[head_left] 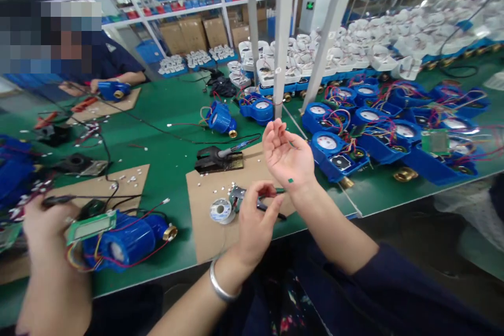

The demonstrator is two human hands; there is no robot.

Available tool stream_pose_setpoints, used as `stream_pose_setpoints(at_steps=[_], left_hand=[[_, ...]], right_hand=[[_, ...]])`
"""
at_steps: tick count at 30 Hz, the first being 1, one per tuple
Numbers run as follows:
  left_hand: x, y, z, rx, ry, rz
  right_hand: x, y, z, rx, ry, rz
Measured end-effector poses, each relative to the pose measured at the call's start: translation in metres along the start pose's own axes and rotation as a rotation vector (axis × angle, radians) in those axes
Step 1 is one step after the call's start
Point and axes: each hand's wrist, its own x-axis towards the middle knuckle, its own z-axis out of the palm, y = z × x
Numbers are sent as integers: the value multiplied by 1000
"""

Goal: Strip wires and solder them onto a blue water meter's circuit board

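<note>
My left hand [255,220], with a silver bangle [222,283] on its wrist, is over the brown board [205,241]. Its fingers curl loosely, thumb apart, and I see nothing held in it. My right hand [291,157] is turned palm up with loosely bent fingers and holds nothing; a small green square [291,180] lies at the heel of the palm. Beneath my left hand is a dark-handled hand tool [262,206], partly hidden. Beside it stands a solder spool [221,211]. A soldering iron [230,151] rests on a black stand [216,161] behind.
Blue water meters [326,142] with loose wires crowd the right. White housings [366,47] fill the back. A metal post [283,37] rises ahead. At left, a co-worker's hand [47,220] is beside a meter [129,236]; another person [114,58] handles one opposite.
</note>
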Motion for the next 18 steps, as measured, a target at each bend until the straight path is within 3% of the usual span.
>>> stream_pose_setpoints(at_steps=[5,10,12,16,18], left_hand=[[-7,3,-42,226,-21,195],[-15,0,-63,257,14,195],[-17,-4,-72,196,-1,117],[-20,-17,-91,-200,47,-238],[-22,-23,-99,-314,86,-333]], right_hand=[[-1,56,-11,-111,74,172],[0,88,-22,-37,176,304],[1,96,-27,-26,230,338],[2,107,-37,-67,305,338],[4,110,-41,-84,307,319]])
